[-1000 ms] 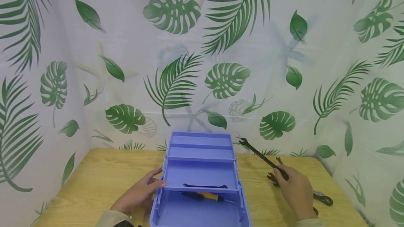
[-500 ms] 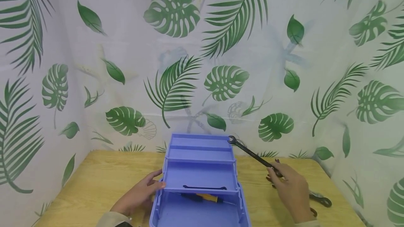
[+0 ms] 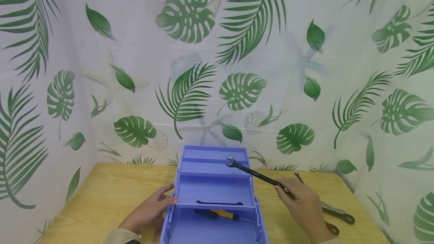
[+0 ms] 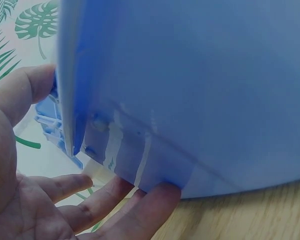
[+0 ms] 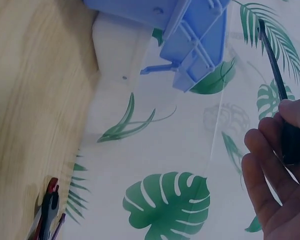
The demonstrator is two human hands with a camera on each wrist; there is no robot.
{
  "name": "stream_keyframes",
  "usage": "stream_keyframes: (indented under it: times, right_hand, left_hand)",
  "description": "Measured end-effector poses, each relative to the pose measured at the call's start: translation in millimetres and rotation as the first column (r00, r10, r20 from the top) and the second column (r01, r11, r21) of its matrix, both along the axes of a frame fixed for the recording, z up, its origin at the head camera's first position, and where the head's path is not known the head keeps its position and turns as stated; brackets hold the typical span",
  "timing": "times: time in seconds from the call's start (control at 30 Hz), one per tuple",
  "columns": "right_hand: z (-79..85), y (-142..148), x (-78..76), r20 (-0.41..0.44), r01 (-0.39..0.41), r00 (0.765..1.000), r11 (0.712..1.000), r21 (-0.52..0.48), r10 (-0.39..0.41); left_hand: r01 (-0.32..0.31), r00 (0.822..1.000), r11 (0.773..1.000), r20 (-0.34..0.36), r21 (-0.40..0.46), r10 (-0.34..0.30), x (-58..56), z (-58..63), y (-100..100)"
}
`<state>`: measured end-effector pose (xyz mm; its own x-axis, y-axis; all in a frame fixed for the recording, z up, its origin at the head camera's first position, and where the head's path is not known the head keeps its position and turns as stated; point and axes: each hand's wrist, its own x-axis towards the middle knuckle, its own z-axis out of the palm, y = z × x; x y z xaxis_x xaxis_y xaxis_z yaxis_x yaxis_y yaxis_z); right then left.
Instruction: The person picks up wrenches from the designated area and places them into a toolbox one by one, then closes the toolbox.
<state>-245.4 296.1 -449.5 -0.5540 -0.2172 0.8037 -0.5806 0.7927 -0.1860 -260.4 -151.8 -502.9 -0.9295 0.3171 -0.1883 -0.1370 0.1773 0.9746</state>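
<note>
A blue toolbox [image 3: 213,232] stands at the table's front with its stepped trays raised. My left hand [image 3: 149,210] holds its left side, thumb by the rim and fingertips against the outer wall [image 4: 230,100]. My right hand [image 3: 301,204] grips a black combination wrench [image 3: 255,175] by its lower end. The wrench's open end points up and left and overlaps the upper trays in the head view. A thin dark wrench [image 3: 220,203] lies in the lower tray. Beneath that tray, in the box bottom, are a yellow-handled screwdriver [image 3: 225,214] and a dark handle [image 3: 207,213].
Several wrenches lie on the wooden table to the right, partly behind my right hand, among them a dark ring end [image 3: 347,218] and a reddish one [image 3: 333,229]. Behind the table [image 3: 125,183] hangs a white leaf-print curtain [image 3: 135,55].
My right hand has carried the black wrench leftward, its open end passing from beside the toolbox to over the upper trays. The left hand has stayed in place.
</note>
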Motion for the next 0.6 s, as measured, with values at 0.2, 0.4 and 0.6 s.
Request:
stream_keyframes:
  times: [0.2, 0.4, 0.6]
  right_hand:
    - [-3.2, -16.3, 0.4, 0.0, -0.098, 0.995, 0.994, 0.049, 0.098]
    - [-7.0, -32.0, -1.2, -0.043, -0.182, 0.982, 0.98, 0.077, 0.186]
    - [-8.6, -41.7, -3.1, -0.022, -0.209, 0.977, 0.973, 0.096, 0.212]
  left_hand:
    - [-0.018, 1.0, 0.999, 0.007, -0.027, 0.018, -0.3, -0.3, -0.1]
    - [-0.004, 1.0, 1.0, -0.008, -0.004, 0.004, 1.1, 0.1, -0.7]
    - [0.004, 1.0, 1.0, -0.004, 0.01, -0.004, 1.1, 0.5, -0.6]
